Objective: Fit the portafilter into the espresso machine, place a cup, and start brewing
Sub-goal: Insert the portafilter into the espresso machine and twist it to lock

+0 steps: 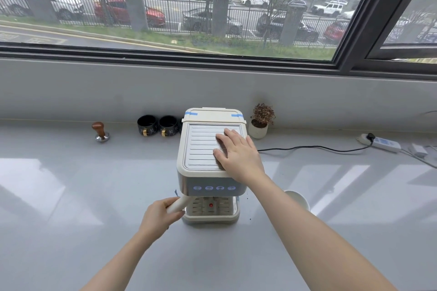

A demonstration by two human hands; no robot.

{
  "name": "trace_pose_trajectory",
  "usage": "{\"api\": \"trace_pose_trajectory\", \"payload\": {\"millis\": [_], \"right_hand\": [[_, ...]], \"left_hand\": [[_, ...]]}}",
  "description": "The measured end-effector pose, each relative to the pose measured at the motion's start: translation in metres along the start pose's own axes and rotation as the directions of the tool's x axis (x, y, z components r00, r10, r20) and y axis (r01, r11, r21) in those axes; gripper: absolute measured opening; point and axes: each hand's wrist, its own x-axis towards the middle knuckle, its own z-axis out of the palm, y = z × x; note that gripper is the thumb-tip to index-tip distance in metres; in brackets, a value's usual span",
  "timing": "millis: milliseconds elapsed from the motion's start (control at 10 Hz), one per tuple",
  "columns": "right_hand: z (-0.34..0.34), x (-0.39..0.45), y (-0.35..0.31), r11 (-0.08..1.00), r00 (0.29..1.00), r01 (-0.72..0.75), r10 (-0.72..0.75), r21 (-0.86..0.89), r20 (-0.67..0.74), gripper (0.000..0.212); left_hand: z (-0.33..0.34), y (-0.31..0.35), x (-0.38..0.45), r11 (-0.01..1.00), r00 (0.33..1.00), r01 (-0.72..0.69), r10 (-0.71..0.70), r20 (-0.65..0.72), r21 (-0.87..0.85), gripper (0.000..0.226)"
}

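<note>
A cream espresso machine [203, 149] stands in the middle of the grey counter, with several lit round buttons [214, 188] on its front. My left hand [160, 216] is shut on the cream portafilter handle [178, 203], which sticks out to the lower left from under the machine's head; the basket end is hidden. My right hand [238, 153] lies flat with fingers spread on the machine's ribbed top. The drip tray [210, 210] below carries no cup. A white paper cup [298, 199] stands to the right of the machine, partly behind my right forearm.
Two black mugs [157, 125] stand at the back left by the wall, with a wooden-handled tamper [101, 132] further left. A small potted plant [260, 120] is behind the machine on the right. A black cord [314, 148] runs to a power strip [380, 143] at far right.
</note>
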Motion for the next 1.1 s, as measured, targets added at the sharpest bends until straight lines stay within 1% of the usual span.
{"api": "trace_pose_trajectory", "payload": {"millis": [300,400,500,600,800,900,1100], "right_hand": [[-0.001,-0.001,-0.001,1.0,1.0,0.0,0.0,0.006,0.006,0.05],[0.0,0.0,0.0,1.0,1.0,-0.002,0.002,0.008,-0.001,0.05],[0.0,0.0,0.001,1.0,1.0,-0.006,0.006,0.008,-0.005,0.05],[0.0,0.0,0.0,1.0,1.0,-0.003,0.003,0.014,-0.009,0.049],[0.0,-0.001,0.001,1.0,1.0,-0.007,0.008,0.016,-0.018,0.05],[0.001,0.0,0.0,1.0,1.0,-0.007,0.007,0.014,-0.02,0.05],[0.001,0.0,0.001,1.0,1.0,-0.009,0.01,0.013,-0.024,0.05]], "left_hand": [[-0.039,0.009,0.028,0.996,0.993,-0.015,0.003,0.122,0.092,0.026],[-0.044,0.013,0.033,0.997,0.989,-0.009,-0.003,0.151,0.083,0.027],[-0.04,0.012,0.03,0.999,0.986,0.002,-0.007,0.169,0.032,0.027],[-0.031,0.006,0.022,0.999,0.989,0.02,-0.015,0.145,-0.035,0.027],[-0.005,0.001,0.004,0.989,0.998,0.058,-0.054,0.026,-0.14,0.033],[0.012,0.0,-0.006,0.979,0.996,0.065,-0.075,-0.045,-0.192,0.035],[0.046,0.003,-0.025,0.964,0.98,0.091,-0.131,-0.147,-0.251,0.033]]}}
